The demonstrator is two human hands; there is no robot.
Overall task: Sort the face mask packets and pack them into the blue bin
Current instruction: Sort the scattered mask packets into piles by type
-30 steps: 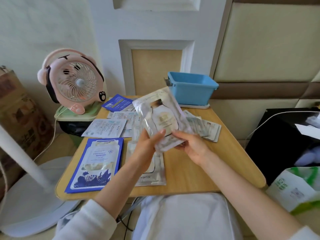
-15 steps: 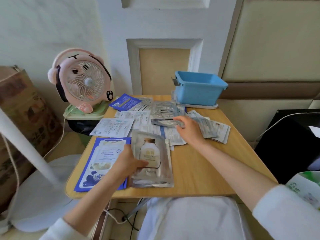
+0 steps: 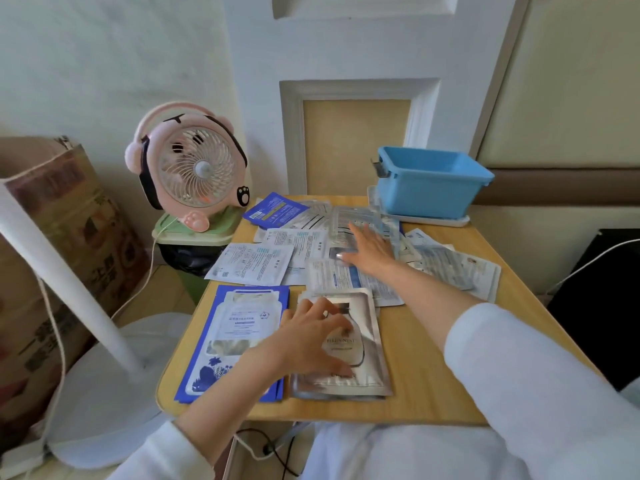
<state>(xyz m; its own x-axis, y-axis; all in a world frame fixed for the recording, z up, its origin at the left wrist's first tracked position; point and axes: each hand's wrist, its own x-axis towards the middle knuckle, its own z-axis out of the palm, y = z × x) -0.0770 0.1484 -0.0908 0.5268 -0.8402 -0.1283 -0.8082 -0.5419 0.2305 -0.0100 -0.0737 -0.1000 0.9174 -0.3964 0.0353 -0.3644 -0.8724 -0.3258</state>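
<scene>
While your L hand (image 3: 308,344) lies on the silver face mask packet (image 3: 372,355), its fingers are spread and only lightly bent. They press down on the front and grip nothing. That packet tops a small stack of like ones at 6 o'clock on the wooden table (image 3: 436,368), near the front edge, printed w/ a bottle outline. Just beside it at 7 o'clock sits a blue-bordered mask packet (image 3: 239,327), w/ more blue edges showing under it.

Your R hand (image 3: 367,251) reaches to mid-table, twd 12 o'clock. Its palm is down and its fingers are straight and apart, flat on a loose pile of clear and silver packets (image 3: 346,220). It's motion-blurred, so finer contact can't be told. White printed packets (image 3: 252,265) overlap at 10 o'clock, and a small dark-blue packet (image 3: 273,211) lies at 11. More pale packets (image 3: 453,268) fan out at 3 o'clock.

The blue bin (image 3: 429,185) stands at 1 o'clock at the far edge, on a white tray (image 3: 433,220), apart from both hands. No packets show inside it from here.

Off the table at 10 o'clock a pink desk fan (image 3: 190,171) sits on a green-lidded bin (image 3: 197,232). A cardboard box (image 3: 62,237) is at 9 o'clock.
</scene>
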